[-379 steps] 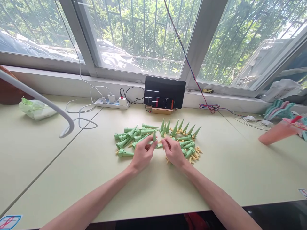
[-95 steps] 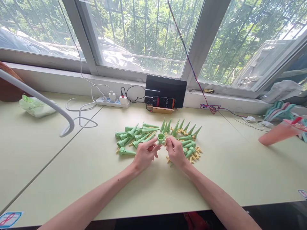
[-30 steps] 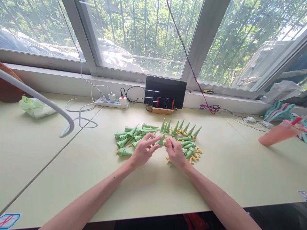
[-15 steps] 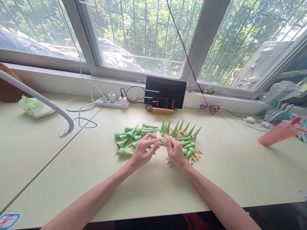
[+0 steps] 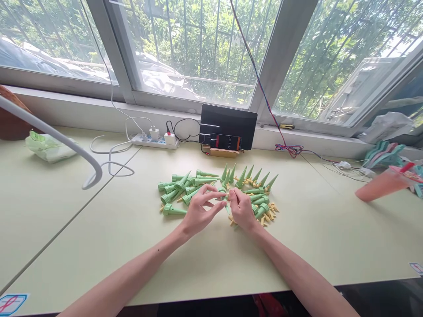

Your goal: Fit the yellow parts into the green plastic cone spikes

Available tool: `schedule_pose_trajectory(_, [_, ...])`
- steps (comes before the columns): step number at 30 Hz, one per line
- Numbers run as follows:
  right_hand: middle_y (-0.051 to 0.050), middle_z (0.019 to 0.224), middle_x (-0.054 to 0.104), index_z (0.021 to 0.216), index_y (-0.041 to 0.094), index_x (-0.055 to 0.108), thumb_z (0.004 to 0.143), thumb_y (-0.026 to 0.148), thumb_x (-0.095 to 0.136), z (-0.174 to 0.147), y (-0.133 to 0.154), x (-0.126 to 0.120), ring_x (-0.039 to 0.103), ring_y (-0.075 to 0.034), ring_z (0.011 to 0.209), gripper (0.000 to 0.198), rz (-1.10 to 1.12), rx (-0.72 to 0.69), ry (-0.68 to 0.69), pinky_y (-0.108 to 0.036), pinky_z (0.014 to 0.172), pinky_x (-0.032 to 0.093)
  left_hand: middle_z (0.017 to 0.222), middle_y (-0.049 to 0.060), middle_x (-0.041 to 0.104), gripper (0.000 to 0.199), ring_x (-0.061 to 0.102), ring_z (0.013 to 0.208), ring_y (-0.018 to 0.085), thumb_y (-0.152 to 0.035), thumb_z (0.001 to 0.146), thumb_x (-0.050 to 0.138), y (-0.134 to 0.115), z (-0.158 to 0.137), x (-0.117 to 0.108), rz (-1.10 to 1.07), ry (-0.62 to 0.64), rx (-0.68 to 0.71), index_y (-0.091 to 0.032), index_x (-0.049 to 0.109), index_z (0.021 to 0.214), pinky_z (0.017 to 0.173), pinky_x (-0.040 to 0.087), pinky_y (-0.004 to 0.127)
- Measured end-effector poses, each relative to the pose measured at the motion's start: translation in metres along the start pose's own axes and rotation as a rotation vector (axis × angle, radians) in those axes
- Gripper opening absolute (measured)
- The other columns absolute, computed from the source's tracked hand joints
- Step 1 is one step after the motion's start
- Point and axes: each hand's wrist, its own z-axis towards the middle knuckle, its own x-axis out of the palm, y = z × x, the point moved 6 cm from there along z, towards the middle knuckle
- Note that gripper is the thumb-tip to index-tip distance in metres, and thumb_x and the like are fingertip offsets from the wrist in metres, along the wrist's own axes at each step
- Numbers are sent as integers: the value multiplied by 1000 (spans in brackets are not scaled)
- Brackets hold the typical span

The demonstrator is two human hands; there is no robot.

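Observation:
My left hand [image 5: 205, 207] has its thumb and index finger round a green plastic watering spike [image 5: 228, 210], partly hidden by the fingers. My right hand [image 5: 242, 207] is closed just beside it, with a small yellow valve piece [image 5: 228, 197] at its fingertips, mostly covered. Left of the hands lies a pile of green watering spikes [image 5: 175, 187], wide caps mostly facing left. Several green spikes [image 5: 243, 176] stand point-up behind the hands, with yellow pieces at their bases. More spikes [image 5: 262, 208] and loose yellow valves [image 5: 269, 215] lie by my right hand.
A phone [image 5: 225, 141] showing a timer leans on a dark tablet [image 5: 246, 119] at the back. Left of it are a power strip [image 5: 155, 141] and white cables. A tilted cup with red drink [image 5: 380, 185] is at the right, a plastic bag [image 5: 49, 147] far left.
My left thumb has come in toward the index finger, and the hand has shifted slightly right. The green spike between the hands now shows its tip pointing down. My right hand has barely moved.

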Motion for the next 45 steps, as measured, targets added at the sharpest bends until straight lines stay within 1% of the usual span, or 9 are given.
schedule_pose_trajectory(4, [5, 55, 36, 68, 23, 34, 101, 43, 35, 0, -1, -1, 32, -11, 49, 39, 17, 17, -8, -26, 49, 27, 105, 5, 55, 31, 61, 97, 17, -35, 83, 70, -3, -2, 0, 64, -15, 34, -22, 64, 111, 75, 66, 33])
schedule_pose_trajectory(12, [5, 55, 35, 68, 23, 34, 101, 43, 36, -1, 1, -2, 32, -11, 49, 39, 21, 11, -27, -26, 49, 27, 104, 4, 52, 49, 64, 102, 22, -41, 70, 79, 6, 0, 1, 75, -47, -86, -20, 47, 101, 79, 65, 41])
schedule_pose_trajectory(17, [5, 55, 36, 68, 22, 35, 101, 42, 35, 0, 5, -2, 32, -11, 49, 39, 5, -12, -25, -26, 49, 28, 100, 6, 58, 42, 65, 100, 24, -42, 73, 77, 14, -1, 5, 177, 22, -141, -18, 52, 98, 77, 64, 39])
schedule_pose_trajectory(22, [5, 55, 37, 68, 22, 35, 101, 43, 35, -1, 4, 0, 33, -11, 48, 38, 3, -8, -7, -27, 49, 27, 97, 6, 60, 33, 64, 97, 22, -37, 80, 70, 19, -2, 6, 236, 55, -85, -19, 52, 101, 69, 62, 32])
schedule_pose_trajectory(27, [4, 55, 37, 68, 23, 35, 101, 40, 35, -2, 3, 2, 32, -11, 49, 38, 13, -11, 10, -27, 49, 27, 90, 3, 59, 30, 61, 83, 16, -33, 83, 68, 20, -2, 3, 290, 23, 4, -21, 54, 107, 62, 57, 26])
schedule_pose_trajectory(34, [3, 56, 40, 68, 22, 39, 101, 42, 35, -1, 6, 2, 36, -12, 50, 39, 31, -11, 34, -27, 50, 30, 77, -2, 54, 36, 49, 61, 9, -30, 88, 63, 18, -3, -1, 400, -34, 99, -23, 56, 122, 54, 47, 21])
schedule_pose_trajectory(37, [3, 57, 41, 67, 22, 38, 101, 42, 35, -1, 7, 2, 38, -12, 51, 39, 46, -13, 41, -26, 50, 32, 67, -5, 53, 37, 46, 54, 8, -29, 89, 61, 23, -5, -1, 398, -23, 72, -22, 56, 125, 52, 44, 20])
schedule_pose_trajectory(40, [3, 56, 41, 68, 22, 38, 101, 41, 35, -2, 7, 2, 38, -12, 51, 39, 60, -13, 46, -26, 50, 32, 66, -5, 57, 40, 45, 45, 6, -31, 90, 60, 30, -6, 1, 305, 9, -12, -22, 55, 129, 46, 44, 20])
schedule_pose_trajectory(45, [4, 55, 38, 68, 22, 39, 101, 43, 35, -2, 5, 2, 37, -13, 51, 39, 77, 1, 41, -26, 49, 31, 75, -1, 66, 47, 60, 44, 10, -37, 91, 59, 28, -7, 2, 172, 39, -69, -24, 53, 135, 45, 53, 23])
